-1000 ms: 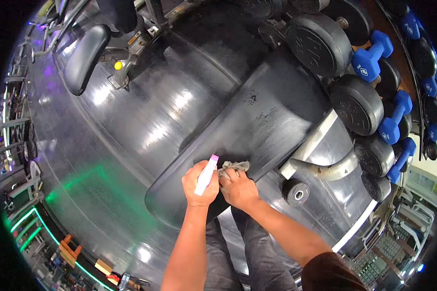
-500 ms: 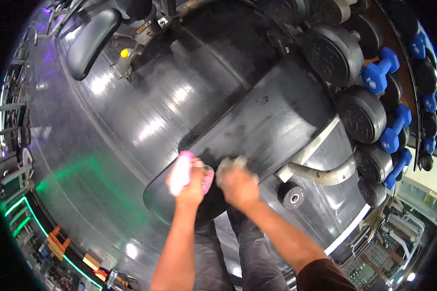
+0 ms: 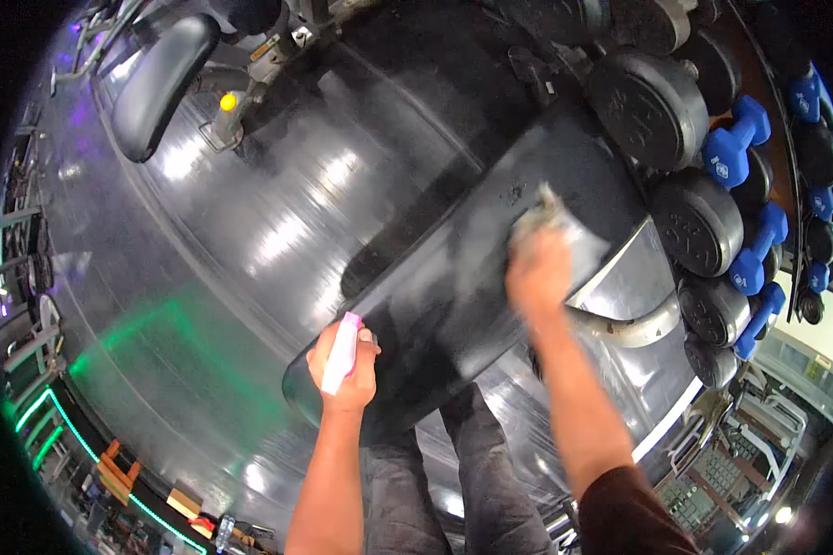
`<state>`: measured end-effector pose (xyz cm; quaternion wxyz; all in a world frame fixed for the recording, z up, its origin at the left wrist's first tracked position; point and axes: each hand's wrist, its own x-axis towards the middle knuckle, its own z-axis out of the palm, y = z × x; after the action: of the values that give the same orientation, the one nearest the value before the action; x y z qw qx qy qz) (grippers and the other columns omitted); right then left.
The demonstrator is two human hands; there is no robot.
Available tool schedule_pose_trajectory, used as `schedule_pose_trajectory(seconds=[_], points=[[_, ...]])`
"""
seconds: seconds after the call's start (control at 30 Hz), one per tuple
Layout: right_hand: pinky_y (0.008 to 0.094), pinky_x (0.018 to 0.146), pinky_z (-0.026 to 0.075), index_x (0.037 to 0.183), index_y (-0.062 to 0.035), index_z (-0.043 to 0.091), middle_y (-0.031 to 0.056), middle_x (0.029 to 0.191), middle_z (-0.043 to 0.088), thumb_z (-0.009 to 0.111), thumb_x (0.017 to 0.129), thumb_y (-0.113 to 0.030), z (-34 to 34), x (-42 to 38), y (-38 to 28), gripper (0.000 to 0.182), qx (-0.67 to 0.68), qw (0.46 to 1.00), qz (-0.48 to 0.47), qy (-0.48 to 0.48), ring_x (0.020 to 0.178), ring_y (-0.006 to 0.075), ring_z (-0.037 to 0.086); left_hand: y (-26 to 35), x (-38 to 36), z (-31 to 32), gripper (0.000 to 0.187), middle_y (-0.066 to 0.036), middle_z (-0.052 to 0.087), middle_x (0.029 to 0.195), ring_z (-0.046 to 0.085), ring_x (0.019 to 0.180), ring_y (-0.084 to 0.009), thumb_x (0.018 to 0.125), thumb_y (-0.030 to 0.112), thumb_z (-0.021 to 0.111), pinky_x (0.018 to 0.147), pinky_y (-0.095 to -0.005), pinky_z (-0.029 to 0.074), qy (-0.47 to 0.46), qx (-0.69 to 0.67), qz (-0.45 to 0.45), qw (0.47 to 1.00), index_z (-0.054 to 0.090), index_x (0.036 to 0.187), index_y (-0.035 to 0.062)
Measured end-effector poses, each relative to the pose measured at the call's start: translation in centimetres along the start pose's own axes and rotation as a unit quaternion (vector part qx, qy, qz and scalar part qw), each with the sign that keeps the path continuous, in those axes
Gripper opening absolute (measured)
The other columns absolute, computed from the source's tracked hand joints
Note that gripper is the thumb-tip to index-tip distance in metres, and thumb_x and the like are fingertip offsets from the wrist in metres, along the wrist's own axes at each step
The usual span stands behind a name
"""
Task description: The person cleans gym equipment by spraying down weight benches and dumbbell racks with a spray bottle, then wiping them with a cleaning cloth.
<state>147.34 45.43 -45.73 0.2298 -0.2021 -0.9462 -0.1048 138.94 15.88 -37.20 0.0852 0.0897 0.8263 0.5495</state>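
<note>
My left hand [image 3: 344,363] is closed around a white and pink spray bottle [image 3: 342,351], seen from above, over the near left end of a long black bench pad [image 3: 453,287]. The bottle's lower part is hidden by my fingers. Blurred by motion, my right hand [image 3: 539,268] grips a crumpled pale cloth [image 3: 543,215] against the far right part of the pad. Dark smeared patches show on the glossy surface, and a small worn spot lies just beyond the cloth.
Large black dumbbells [image 3: 648,109] and blue dumbbells [image 3: 759,248] line a rack at the right. A curved metal bench leg [image 3: 634,326] sticks out beside the pad. Another padded seat [image 3: 165,88] with a yellow knob [image 3: 229,102] stands at the upper left.
My right hand has swept the cloth away from me and to the right along the pad. My left hand has shifted slightly left and nearer me, still with the spray bottle.
</note>
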Motion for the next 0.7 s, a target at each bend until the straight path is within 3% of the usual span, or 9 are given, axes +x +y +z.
schedule_pose_trajectory(seconds=[0.07,0.1,0.13,0.2,0.33,0.43,0.6,0.63,0.7], points=[[0.0487,0.082,0.055,0.109,-0.0049,0.065,0.0192,0.107,0.062,0.065,0.081,-0.017,-7.1,-3.8,-8.4,0.03,0.061,0.958,-0.084,-0.268,0.102,0.0421,0.059,-0.3,0.4,0.0,0.006,-0.007,0.067,0.064,0.067,0.056,-0.0161,0.087,0.002,0.067,0.056,-0.0298,0.054,0.005,-0.031,-0.041,0.999,0.065,0.091,-0.0015],[0.0466,0.081,0.056,0.109,-0.0081,0.066,0.0176,0.107,0.062,0.065,0.08,-0.021,-11.7,-2.1,-12.1,0.032,0.149,0.798,-0.065,-0.581,0.103,0.0385,0.058,-0.3,0.4,-0.1,0.007,-0.007,0.067,0.065,0.067,0.056,-0.0162,0.087,0.003,0.066,0.056,-0.0303,0.054,0.004,-0.046,-0.063,0.997,0.065,0.092,-0.0019],[0.0483,0.08,0.057,0.111,-0.0137,0.069,0.0135,0.107,0.063,0.065,0.082,-0.024,-13.8,-5.8,-14.2,0.031,0.206,0.75,-0.172,-0.604,0.104,0.0364,0.058,0.2,0.2,0.1,0.008,-0.008,0.067,0.065,0.067,0.055,-0.0163,0.087,0.003,0.067,0.056,-0.031,0.055,0.017,-0.067,-0.096,0.993,0.065,0.093,-0.0028],[0.0475,0.083,0.058,0.122,-0.0201,0.065,0.0113,0.115,0.059,0.065,0.085,-0.022,-14.8,-8.5,-14.6,0.037,0.315,0.762,-0.154,-0.544,0.108,0.0359,0.057,0.1,1.0,0.2,0.009,-0.009,0.068,0.067,0.068,0.055,-0.0168,0.088,0.004,0.067,0.056,-0.0292,0.055,0.012,0.016,0.075,0.997,0.065,0.094,-0.003],[0.0445,0.088,0.053,0.115,-0.0163,0.066,0.0148,0.119,0.058,0.064,0.086,-0.019,-12.9,-2.0,-10.0,0.029,0.369,0.803,-0.047,-0.466,0.102,0.035,0.058,1.4,1.0,0.5,0.011,-0.009,0.069,0.072,0.068,0.061,-0.0206,0.087,0.008,0.065,0.064,-0.0331,0.054,0.011,-0.004,-0.06,0.998,0.067,0.091,-0.0029],[0.0502,0.086,0.049,0.111,-0.0065,0.061,0.0196,0.105,0.057,0.066,0.084,-0.006,-5.8,9.5,-1.2,0.028,0.33,0.933,0.034,-0.141,0.091,0.04,0.06,0.6,0.9,0.4,0.01,-0.008,0.07,0.072,0.068,0.06,-0.0174,0.088,0.006,0.065,0.063,-0.0303,0.054,0.013,-0.047,-0.068,0.996,0.066,0.092,-0.0026],[0.0472,0.088,0.054,0.12,-0.0101,0.062,0.0204,0.126,0.058,0.064,0.091,-0.026,3.4,14.3,3.6,0.033,0.204,0.922,0.176,-0.279,0.106,0.0445,0.06,0.3,0.8,0.8,0.009,-0.007,0.069,0.07,0.068,0.058,-0.0163,0.088,0.004,0.066,0.058,-0.0288,0.054,0.018,-0.039,-0.073,0.996,0.066,0.094,-0.0032],[0.0493,0.085,0.056,0.119,-0.0126,0.063,0.0187,0.122,0.061,0.066,0.089,-0.026,3.6,10.7,0.5,0.033,0.089,0.981,0.06,-0.164,0.107,0.043,0.061,0.4,1.0,0.8,0.009,-0.008,0.069,0.069,0.069,0.057,-0.0173,0.088,0.004,0.067,0.057,-0.0292,0.055,0.014,-0.022,-0.064,0.998,0.066,0.094,-0.0029],[0.0532,0.079,0.057,0.117,-0.011,0.064,0.0176,0.121,0.061,0.064,0.085,-0.02,-1.5,4.8,-5.6,0.033,0.151,0.951,-0.024,-0.267,0.107,0.0397,0.063,0.0,1.4,0.7,0.008,-0.01,0.069,0.068,0.07,0.057,-0.0185,0.088,0.003,0.068,0.056,-0.0298,0.056,0.013,-0.023,-0.062,0.998,0.066,0.093,-0.0023]])
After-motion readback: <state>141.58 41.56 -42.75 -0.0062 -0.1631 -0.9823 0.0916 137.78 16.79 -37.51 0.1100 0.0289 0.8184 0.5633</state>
